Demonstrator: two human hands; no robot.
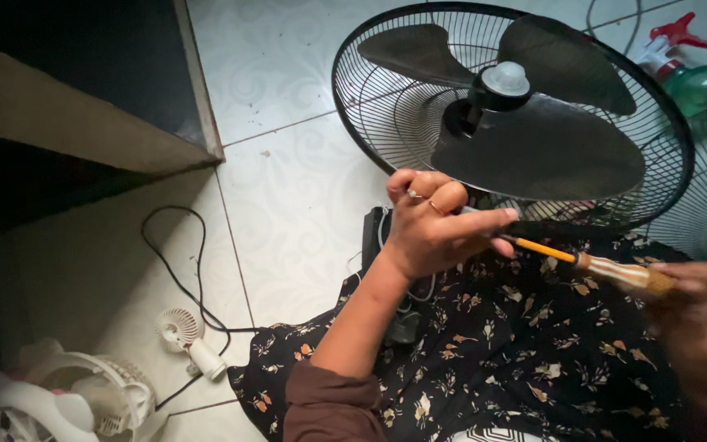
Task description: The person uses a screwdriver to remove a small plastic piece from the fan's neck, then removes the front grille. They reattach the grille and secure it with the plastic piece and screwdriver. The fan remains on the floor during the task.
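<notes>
Amber-handled screwdriver (615, 272) lies gripped in our right hand (701, 315), shaft running leftward to our left hand (435, 225), whose fingers pinch its tip.

The left hand (431, 229) bore two thin gold-coloured rings, one set with a small pale stone. The left forearm was bare down to a brown sleeve (333, 405) bunched near the elbow. A black garment (533, 360) with a small floral print in orange, tan and white covered the lap. The right hand (701, 315) showed no rings; its sleeve lay out of view.
</notes>
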